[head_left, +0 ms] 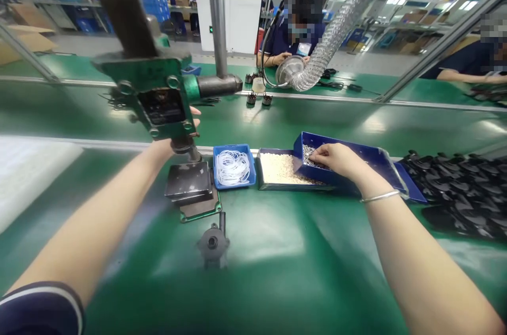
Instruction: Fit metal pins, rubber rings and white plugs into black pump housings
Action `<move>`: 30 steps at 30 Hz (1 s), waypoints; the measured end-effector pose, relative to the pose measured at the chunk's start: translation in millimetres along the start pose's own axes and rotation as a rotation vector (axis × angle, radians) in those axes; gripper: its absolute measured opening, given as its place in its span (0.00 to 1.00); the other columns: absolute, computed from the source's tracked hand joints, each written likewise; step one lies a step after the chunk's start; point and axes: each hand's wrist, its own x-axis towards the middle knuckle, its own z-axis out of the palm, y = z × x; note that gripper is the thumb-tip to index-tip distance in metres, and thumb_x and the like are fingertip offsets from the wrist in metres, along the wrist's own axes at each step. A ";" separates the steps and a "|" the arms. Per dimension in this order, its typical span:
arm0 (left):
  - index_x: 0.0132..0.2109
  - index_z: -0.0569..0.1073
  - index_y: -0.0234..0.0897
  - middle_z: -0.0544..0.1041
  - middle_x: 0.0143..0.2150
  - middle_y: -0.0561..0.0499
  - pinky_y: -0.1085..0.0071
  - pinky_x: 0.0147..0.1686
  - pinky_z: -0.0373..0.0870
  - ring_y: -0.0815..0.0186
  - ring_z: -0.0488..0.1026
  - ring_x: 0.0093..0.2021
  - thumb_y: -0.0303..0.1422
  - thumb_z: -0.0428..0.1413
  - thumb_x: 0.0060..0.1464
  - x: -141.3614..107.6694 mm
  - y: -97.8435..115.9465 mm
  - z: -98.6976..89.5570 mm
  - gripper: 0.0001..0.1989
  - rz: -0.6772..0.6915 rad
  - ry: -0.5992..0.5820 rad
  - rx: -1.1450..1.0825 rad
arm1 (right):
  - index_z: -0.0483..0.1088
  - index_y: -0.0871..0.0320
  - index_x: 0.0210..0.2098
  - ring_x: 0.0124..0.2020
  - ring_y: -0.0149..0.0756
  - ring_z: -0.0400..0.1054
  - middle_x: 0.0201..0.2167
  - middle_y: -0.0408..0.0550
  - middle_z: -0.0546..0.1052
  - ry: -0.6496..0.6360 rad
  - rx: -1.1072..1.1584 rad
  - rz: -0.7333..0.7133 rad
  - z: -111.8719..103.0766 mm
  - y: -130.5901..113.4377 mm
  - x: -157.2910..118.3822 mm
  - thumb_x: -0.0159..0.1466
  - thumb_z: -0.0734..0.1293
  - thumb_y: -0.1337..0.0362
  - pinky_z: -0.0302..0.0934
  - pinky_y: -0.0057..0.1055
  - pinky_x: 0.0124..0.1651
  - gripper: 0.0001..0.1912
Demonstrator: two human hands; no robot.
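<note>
Left hand (195, 111) mostly hidden behind the green bench press (160, 100); grip could not be told. Black plastic housing (213, 242) lay well apart from the right hand (336, 158), toward the wearer's left. Small metal pins (308, 153) sat at the left end of the blue bin (368, 154), its long axis running left-right. Right hand, the nearer, had fingertips bunched among them; whether any were gripped was unclear.

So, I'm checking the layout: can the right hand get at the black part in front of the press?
Probably yes: the black part lies uncovered on the green bench; the right hand must first leave the blue bin.
</note>
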 end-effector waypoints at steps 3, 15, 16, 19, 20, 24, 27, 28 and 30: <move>0.47 0.69 0.31 0.64 0.18 0.65 0.75 0.29 0.70 0.77 0.64 0.20 0.30 0.59 0.58 6.6 -3.1 -1.3 0.12 -0.034 -0.023 -0.010 | 0.77 0.56 0.27 0.27 0.36 0.72 0.25 0.44 0.80 0.006 0.000 0.017 1.8 1.4 2.8 0.60 0.68 0.61 0.60 0.29 0.30 0.08; 0.36 0.73 0.38 0.77 0.35 0.53 0.56 0.53 0.68 0.55 0.73 0.46 0.39 0.67 0.47 -45.5 56.3 -24.1 0.14 -0.026 0.001 0.411 | 0.79 0.56 0.31 0.30 0.40 0.74 0.29 0.47 0.81 0.132 -0.019 -0.018 6.2 8.0 3.7 0.59 0.68 0.62 0.61 0.31 0.34 0.07; 0.35 0.73 0.38 0.77 0.36 0.50 0.54 0.54 0.67 0.51 0.72 0.49 0.42 0.67 0.47 -61.0 67.1 -22.5 0.15 -0.014 -0.006 0.487 | 0.79 0.56 0.31 0.30 0.40 0.74 0.29 0.47 0.81 0.141 -0.029 -0.022 6.0 7.2 2.7 0.59 0.68 0.62 0.61 0.31 0.34 0.07; 0.42 0.75 0.39 0.78 0.41 0.45 0.52 0.51 0.69 0.47 0.74 0.47 0.48 0.64 0.49 -97.8 85.4 4.8 0.20 0.091 -0.412 0.782 | 0.79 0.57 0.31 0.31 0.40 0.74 0.31 0.48 0.82 0.156 -0.045 -0.044 5.7 5.7 0.9 0.60 0.68 0.63 0.61 0.31 0.34 0.07; 0.48 0.74 0.40 0.77 0.47 0.42 0.53 0.53 0.69 0.46 0.74 0.50 0.48 0.63 0.49 -103.8 85.5 19.7 0.24 0.143 -0.550 0.811 | 0.79 0.57 0.31 0.32 0.40 0.74 0.31 0.48 0.82 0.163 -0.048 -0.054 5.7 5.6 0.6 0.60 0.68 0.64 0.61 0.30 0.34 0.07; 0.67 0.57 0.36 0.58 0.69 0.30 0.45 0.64 0.55 0.36 0.54 0.68 0.46 0.69 0.40 -89.7 63.9 80.9 0.51 0.200 -0.746 0.909 | 0.80 0.58 0.32 0.32 0.39 0.74 0.32 0.48 0.82 0.178 -0.048 -0.064 5.8 6.3 -0.2 0.60 0.67 0.65 0.62 0.29 0.35 0.08; 0.71 0.46 0.36 0.44 0.72 0.24 0.33 0.61 0.51 0.26 0.42 0.70 0.46 0.73 0.28 -58.2 45.9 106.7 0.67 -0.028 -0.817 1.054 | 0.80 0.59 0.33 0.34 0.39 0.75 0.32 0.49 0.82 0.180 -0.045 -0.070 5.9 6.3 -1.1 0.61 0.67 0.66 0.62 0.28 0.36 0.08; 0.72 0.44 0.37 0.43 0.72 0.23 0.32 0.59 0.52 0.24 0.41 0.70 0.46 0.73 0.25 -49.4 42.6 111.0 0.71 -0.096 -0.837 1.089 | 0.79 0.59 0.32 0.35 0.39 0.75 0.33 0.49 0.82 0.184 -0.043 -0.076 6.0 6.0 -1.5 0.61 0.67 0.66 0.62 0.28 0.37 0.08; 0.72 0.43 0.36 0.45 0.72 0.22 0.33 0.58 0.56 0.24 0.44 0.69 0.48 0.73 0.22 -38.7 40.4 116.0 0.74 -0.150 -0.877 1.113 | 0.79 0.59 0.31 0.36 0.39 0.75 0.33 0.49 0.82 0.190 -0.033 -0.092 6.1 5.2 -2.0 0.61 0.67 0.67 0.61 0.27 0.38 0.07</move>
